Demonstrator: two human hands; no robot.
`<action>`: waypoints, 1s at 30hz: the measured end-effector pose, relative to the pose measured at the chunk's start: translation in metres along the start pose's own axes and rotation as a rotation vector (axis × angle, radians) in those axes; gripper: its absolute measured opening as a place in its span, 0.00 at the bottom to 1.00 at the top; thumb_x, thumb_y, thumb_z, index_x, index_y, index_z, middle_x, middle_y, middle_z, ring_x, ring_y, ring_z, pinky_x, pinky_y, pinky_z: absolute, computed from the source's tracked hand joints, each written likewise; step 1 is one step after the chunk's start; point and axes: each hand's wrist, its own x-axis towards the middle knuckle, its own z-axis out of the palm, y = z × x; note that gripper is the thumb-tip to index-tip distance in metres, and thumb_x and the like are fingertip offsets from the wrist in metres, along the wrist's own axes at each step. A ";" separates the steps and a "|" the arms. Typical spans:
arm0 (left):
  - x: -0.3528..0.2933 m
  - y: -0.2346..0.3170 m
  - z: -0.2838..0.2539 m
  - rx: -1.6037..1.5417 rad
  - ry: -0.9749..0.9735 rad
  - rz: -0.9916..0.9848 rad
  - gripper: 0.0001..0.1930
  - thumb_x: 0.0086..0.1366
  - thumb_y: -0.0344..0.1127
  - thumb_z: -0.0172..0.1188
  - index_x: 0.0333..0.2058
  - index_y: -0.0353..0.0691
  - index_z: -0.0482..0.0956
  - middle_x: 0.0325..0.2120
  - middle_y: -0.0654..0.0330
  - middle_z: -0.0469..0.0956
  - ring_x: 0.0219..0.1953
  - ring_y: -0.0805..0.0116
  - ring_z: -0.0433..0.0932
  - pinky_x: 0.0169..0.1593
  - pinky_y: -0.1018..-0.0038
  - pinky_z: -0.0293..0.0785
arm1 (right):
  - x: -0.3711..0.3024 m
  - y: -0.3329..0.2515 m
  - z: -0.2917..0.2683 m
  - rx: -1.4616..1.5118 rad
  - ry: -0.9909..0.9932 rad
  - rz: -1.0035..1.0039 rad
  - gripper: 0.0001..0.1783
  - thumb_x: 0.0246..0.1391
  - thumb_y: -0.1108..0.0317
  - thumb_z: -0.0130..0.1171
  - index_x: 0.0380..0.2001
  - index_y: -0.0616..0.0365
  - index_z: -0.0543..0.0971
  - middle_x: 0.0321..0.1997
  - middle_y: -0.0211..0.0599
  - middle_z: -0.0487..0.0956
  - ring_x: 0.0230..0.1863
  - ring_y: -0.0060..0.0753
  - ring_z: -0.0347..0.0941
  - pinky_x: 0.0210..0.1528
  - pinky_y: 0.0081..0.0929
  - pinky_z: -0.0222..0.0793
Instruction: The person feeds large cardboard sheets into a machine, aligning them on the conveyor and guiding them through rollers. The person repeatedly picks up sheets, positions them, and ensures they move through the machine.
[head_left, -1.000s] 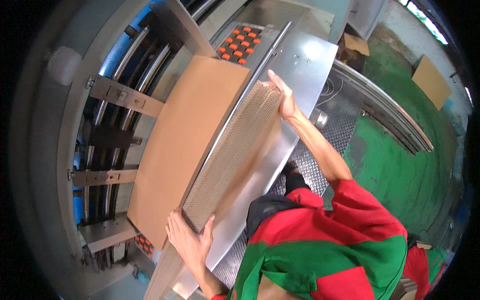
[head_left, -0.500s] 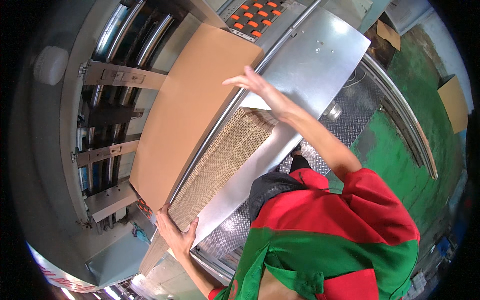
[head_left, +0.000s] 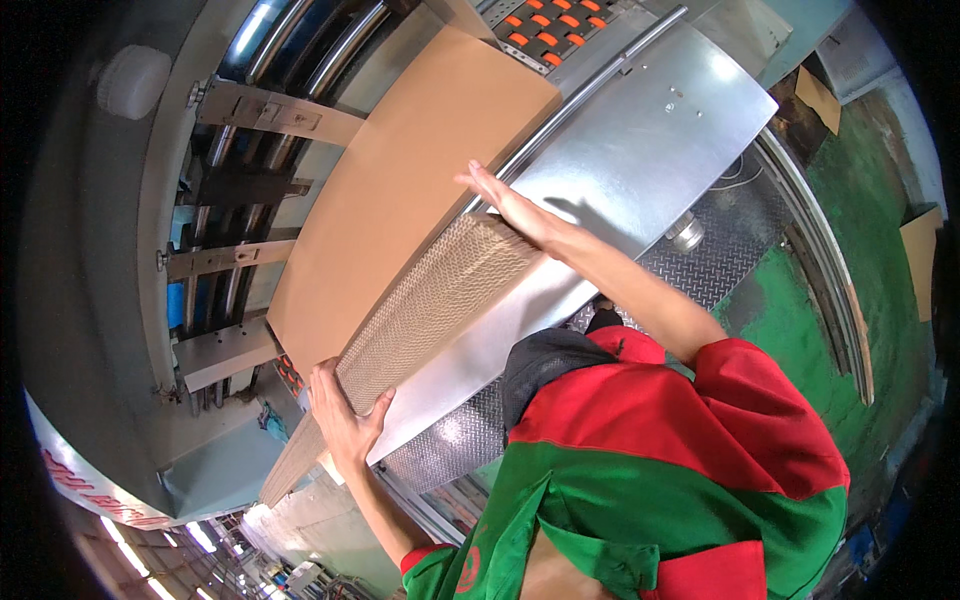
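A stack of corrugated cardboard sheets [head_left: 430, 310], its fluted edges showing, lies lengthwise along the metal table [head_left: 640, 130]. My left hand [head_left: 345, 415] rests against the near end of the stack, its thumb spread away from the other fingers. At the far end my right hand [head_left: 512, 212] lies flat along the stack's side, fingers stretched out. Behind the stack a large brown cardboard sheet [head_left: 410, 180] faces up, beside the machine's rollers.
A metal rail [head_left: 590, 85] runs along the table. Machine rollers and bracket arms [head_left: 285, 115] stand at the left. Orange conveyor wheels [head_left: 548, 30] show at the top. Tread plate [head_left: 715, 245] and green floor [head_left: 770, 310] lie at the right.
My right hand has come down from above the stack's far end to lie against it. My left hand stays at the near end. The whole view has shifted slightly.
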 end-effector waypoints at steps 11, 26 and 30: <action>0.001 -0.001 0.001 0.014 0.049 0.022 0.41 0.42 0.54 0.74 0.49 0.34 0.68 0.44 0.48 0.71 0.50 0.45 0.70 0.52 0.55 0.64 | 0.004 -0.002 0.014 -0.051 0.021 0.006 0.48 0.63 0.29 0.27 0.67 0.60 0.61 0.77 0.46 0.44 0.78 0.42 0.32 0.75 0.41 0.27; -0.003 -0.001 -0.003 0.003 0.025 -0.055 0.42 0.42 0.53 0.74 0.51 0.36 0.67 0.45 0.49 0.72 0.50 0.44 0.71 0.51 0.53 0.64 | 0.022 0.001 0.008 -0.003 -0.019 0.093 0.42 0.64 0.32 0.35 0.59 0.60 0.71 0.50 0.42 0.74 0.50 0.29 0.71 0.55 0.26 0.66; -0.002 -0.001 -0.003 0.004 0.032 -0.067 0.41 0.41 0.55 0.74 0.50 0.36 0.68 0.44 0.50 0.72 0.49 0.46 0.71 0.50 0.55 0.64 | 0.000 -0.008 -0.002 -0.019 -0.007 -0.042 0.41 0.64 0.32 0.34 0.60 0.57 0.71 0.57 0.40 0.72 0.56 0.33 0.70 0.61 0.29 0.62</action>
